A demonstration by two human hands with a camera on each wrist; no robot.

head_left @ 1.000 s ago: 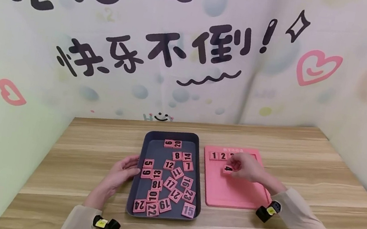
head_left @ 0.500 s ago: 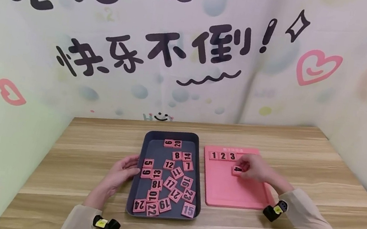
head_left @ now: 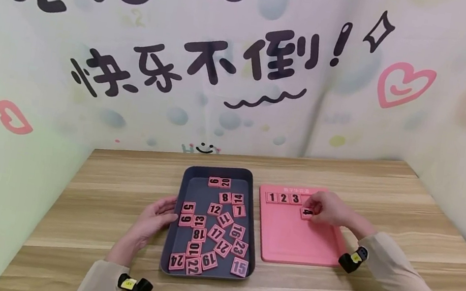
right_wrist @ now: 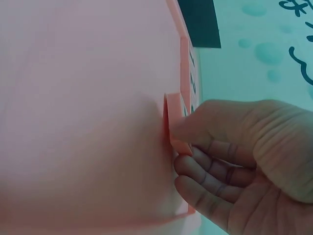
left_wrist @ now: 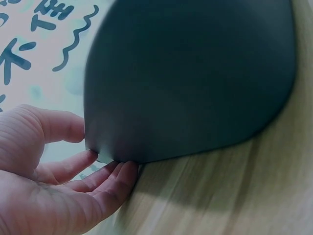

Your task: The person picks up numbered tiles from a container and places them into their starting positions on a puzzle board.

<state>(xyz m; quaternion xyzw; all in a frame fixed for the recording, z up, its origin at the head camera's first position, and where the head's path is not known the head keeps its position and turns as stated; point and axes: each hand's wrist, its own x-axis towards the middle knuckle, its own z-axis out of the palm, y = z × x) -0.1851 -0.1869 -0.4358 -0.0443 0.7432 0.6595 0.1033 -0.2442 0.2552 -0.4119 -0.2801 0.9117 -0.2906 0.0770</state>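
Observation:
In the head view, my right hand (head_left: pixel 331 210) pinches a pink number tile (head_left: pixel 307 213) marked 4, which lies sideways, over the pink board (head_left: pixel 283 244). The right wrist view shows the thumb on the tile's (right_wrist: pixel 177 120) near face, its edge tilted against the board. Tiles 1, 2 and 3 (head_left: pixel 295 199) stand upright in a row along the board's top. My left hand (head_left: pixel 154 219) rests against the left side of the dark tray (head_left: pixel 168 251). In the left wrist view its thumb and fingertips touch the tray's (left_wrist: pixel 190 83) outer wall and lower edge.
Several loose number tiles (head_left: pixel 216 233) lie at various angles inside the tray. Tray and board sit side by side on a wooden table (head_left: pixel 119 189). A printed wall sheet (head_left: pixel 165 121) rises behind the table's far edge.
My right hand has moved to the right along the board with tile 4, uncovering tile 3. The left hand and the tray have stayed in place.

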